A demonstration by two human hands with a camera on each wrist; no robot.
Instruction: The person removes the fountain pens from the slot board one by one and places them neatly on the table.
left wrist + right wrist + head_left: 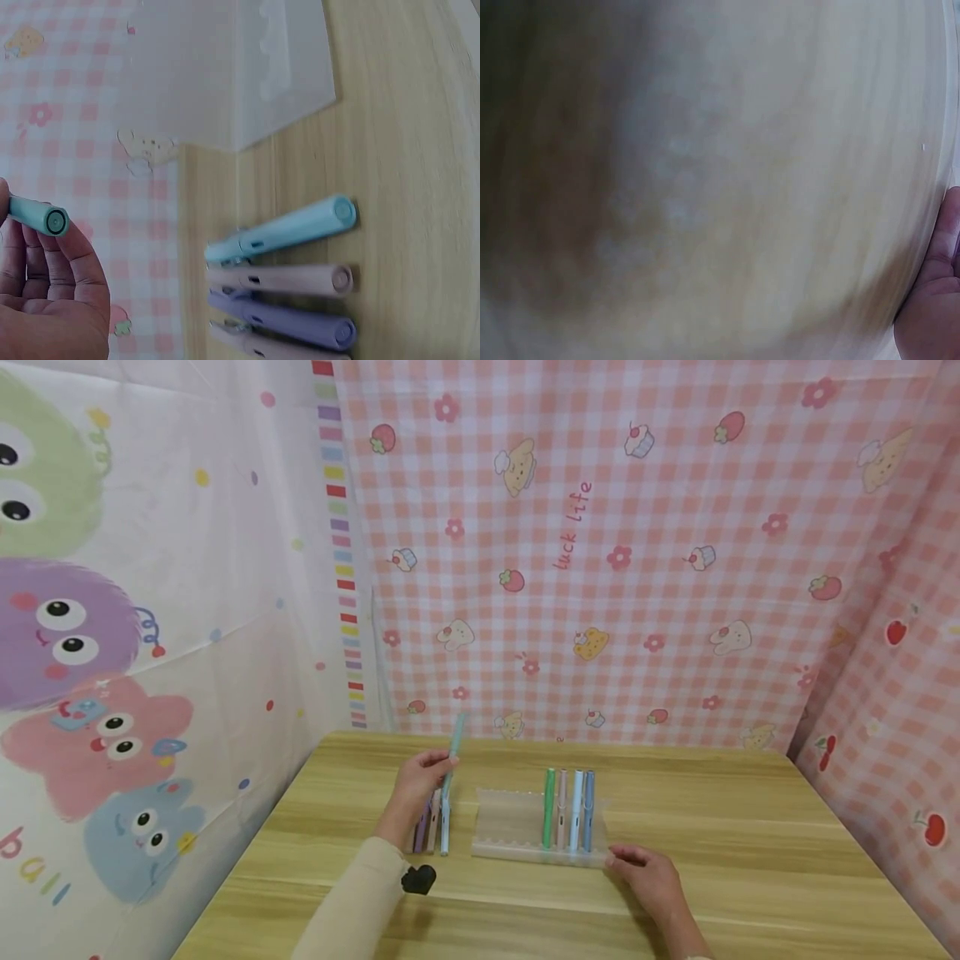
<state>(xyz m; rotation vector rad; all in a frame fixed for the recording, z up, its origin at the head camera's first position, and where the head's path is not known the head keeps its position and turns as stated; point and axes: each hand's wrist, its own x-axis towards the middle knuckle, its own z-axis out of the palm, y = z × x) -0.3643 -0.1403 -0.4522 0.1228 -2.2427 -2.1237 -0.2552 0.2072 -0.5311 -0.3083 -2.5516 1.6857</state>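
My left hand [420, 781] pinches a mint-green pen [457, 735] near its middle, raised over the table's left part. The left wrist view shows the round end of this pen [41, 216] in front of the curled fingers. Below that hand lie several capped pens side by side: a light blue pen [292, 229], a purple pen [292, 321] and dusty pink ones [300, 278]. My right hand [651, 877] holds the front right corner of a clear plastic pen rack [506, 822] between thumb and fingers. On the rack's right half stand green [549, 810], mauve, light blue and darker blue pens.
The wooden table [750, 827] ends at a pink checked curtain [660, 593] behind and a white cartoon cloth [247, 568] on the left. A black heart-shaped piece [419, 880] sits at the left sleeve's cuff. The right wrist view is mostly blurred tabletop.
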